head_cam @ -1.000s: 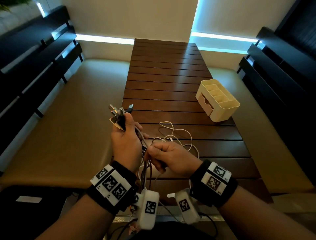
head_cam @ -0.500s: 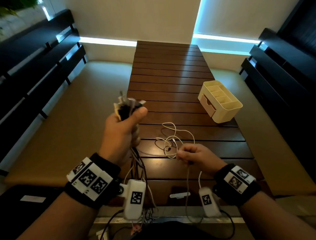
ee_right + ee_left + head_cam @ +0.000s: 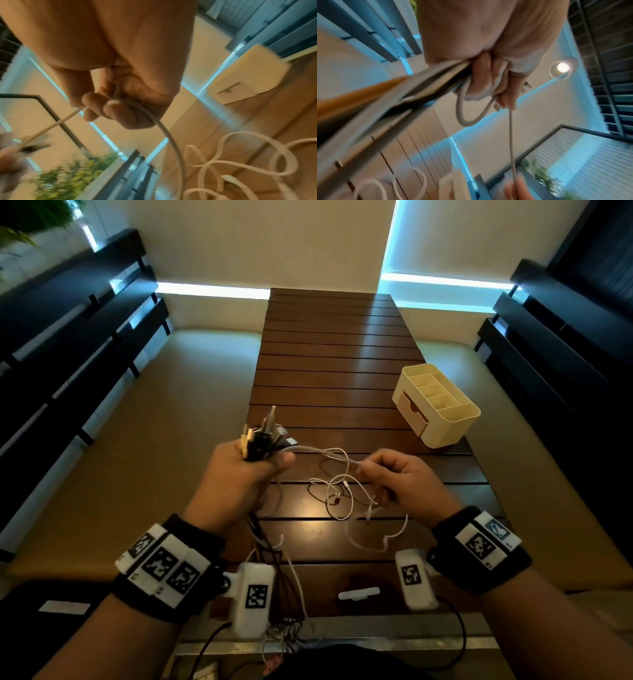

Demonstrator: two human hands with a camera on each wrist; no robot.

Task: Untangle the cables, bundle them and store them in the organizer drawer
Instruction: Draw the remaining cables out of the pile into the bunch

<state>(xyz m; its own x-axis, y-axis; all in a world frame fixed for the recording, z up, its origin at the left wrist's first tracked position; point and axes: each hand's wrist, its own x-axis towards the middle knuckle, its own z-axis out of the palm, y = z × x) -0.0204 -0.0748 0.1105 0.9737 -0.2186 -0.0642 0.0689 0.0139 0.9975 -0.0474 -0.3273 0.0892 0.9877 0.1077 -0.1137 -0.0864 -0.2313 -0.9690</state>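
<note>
Cables are split between the two hands at this moment. The left hand [image 3: 239, 474] is clenched round a bunch of cables [image 3: 263, 436], plug ends sticking up above the fist and the loose lengths hanging down below it toward the near edge of the tabletop [image 3: 342, 337]. The right hand [image 3: 397, 477] pinches one white cable [image 3: 325, 453] between thumb and fingertips, the other fingers curled in.

That white cable is the relation that matters: it runs roughly level from the left fist across to the right hand, so its long axis lies side to side between them, slightly bowed rather than drawn tight. Past the right hand's pinch it drops to a loose white tangle [image 3: 342, 494] lying on the tabletop between and just beyond the hands. The left wrist view shows the same cable looping out of the fist before heading off to the other hand.

My reading is that the white cable is being worked free of the bunch, with the right hand nearer its loose end and the better placed to draw it sideways.

The organizer [image 3: 436, 405] sits farther along the tabletop on the right, well apart from both hands and nearer the right one. Its drawer [image 3: 412, 412] faces the person and looks closed.
</note>
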